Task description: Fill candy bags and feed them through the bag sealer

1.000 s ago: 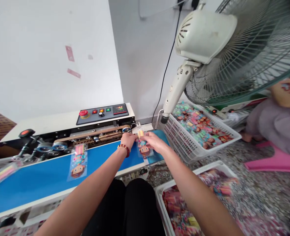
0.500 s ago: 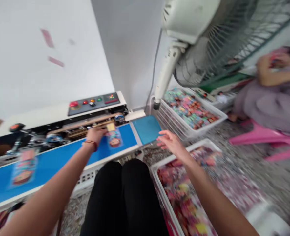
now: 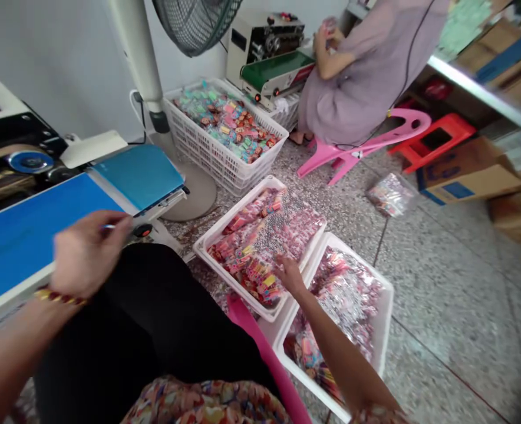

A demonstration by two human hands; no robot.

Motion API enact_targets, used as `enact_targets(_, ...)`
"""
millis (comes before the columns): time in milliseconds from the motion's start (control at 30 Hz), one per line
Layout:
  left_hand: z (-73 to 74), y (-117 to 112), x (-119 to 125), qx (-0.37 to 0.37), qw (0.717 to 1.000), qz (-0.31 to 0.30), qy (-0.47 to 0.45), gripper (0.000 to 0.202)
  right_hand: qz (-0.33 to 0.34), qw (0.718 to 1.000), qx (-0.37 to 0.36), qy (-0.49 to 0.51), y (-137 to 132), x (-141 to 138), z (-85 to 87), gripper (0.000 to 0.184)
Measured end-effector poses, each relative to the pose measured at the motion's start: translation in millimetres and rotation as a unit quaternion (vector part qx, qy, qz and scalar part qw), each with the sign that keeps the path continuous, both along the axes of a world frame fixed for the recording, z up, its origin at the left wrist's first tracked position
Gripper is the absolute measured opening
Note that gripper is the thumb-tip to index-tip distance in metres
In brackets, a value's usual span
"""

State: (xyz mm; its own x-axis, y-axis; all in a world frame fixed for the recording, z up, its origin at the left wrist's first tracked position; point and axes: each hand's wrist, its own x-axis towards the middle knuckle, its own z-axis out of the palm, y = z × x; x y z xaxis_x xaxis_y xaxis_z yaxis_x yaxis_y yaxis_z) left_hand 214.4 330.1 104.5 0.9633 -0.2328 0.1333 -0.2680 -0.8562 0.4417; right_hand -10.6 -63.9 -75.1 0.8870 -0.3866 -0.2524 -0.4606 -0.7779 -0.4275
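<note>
Small clear packets (image 3: 256, 250) with pink, red and yellow contents fill a shallow white tray (image 3: 231, 284) on the floor, right of the wearer's knees. They look light and soft, with glossy film that is probably slippery and clings to its neighbours; a thumb-and-finger pinch at one loose edge would likely part a single packet without creasing what is inside. The right hand (image 3: 290, 275) is over the tray's right side, fingers loosely bent; blur leaves it unclear whether it touches or grips a packet. The left hand (image 3: 88, 253), wearing a beaded bracelet (image 3: 61, 296), is curled narrow in front of the near edge of a blue conveyor belt (image 3: 43, 229); a small bluish glint shows at its fingers, but I cannot tell whether it holds anything. Just beside the first tray, near and to the right, is a second white tray (image 3: 385, 318) of similar packets. Beyond the belt's right end lies a flat teal plate (image 3: 139, 174). Farther off stand a white slatted basket (image 3: 243, 176) heaped with packets, a fan (image 3: 196, 20), and a seated co-worker (image 3: 353, 100) beside a green-belted machine (image 3: 278, 68).
</note>
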Motion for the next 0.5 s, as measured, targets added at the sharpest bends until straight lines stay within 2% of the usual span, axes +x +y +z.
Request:
enact_targets(100,2.5,-47.2,-8.9,-0.037,0.983,-0.177,0.014,0.036,0.008,0.999,-0.026,0.029,4.4,13.2,1.8,0.029)
enact_targets(133,0.7,-59.5,-11.7,-0.034,0.974,-0.222,0.018,0.036,0.010,0.998,-0.036,0.044,3.8,16.0,4.1,0.027)
enact_targets(200,-5.6,-76.1,-17.0,-0.024,0.961,-0.275,0.029,0.037,0.021,0.995,-0.068,0.076,2.4,14.1,8.9,0.028)
enact_targets(367,-23.9,-84.3,-24.8,-0.007,0.951,-0.302,0.060,0.034,0.076,0.976,-0.149,0.140,9.8,-20.3,8.3,0.046)
enact_targets(500,-27.9,-85.4,-26.3,0.014,0.950,-0.300,0.086,0.034,0.047,0.978,-0.147,0.143,16.2,-31.0,0.6,0.046)
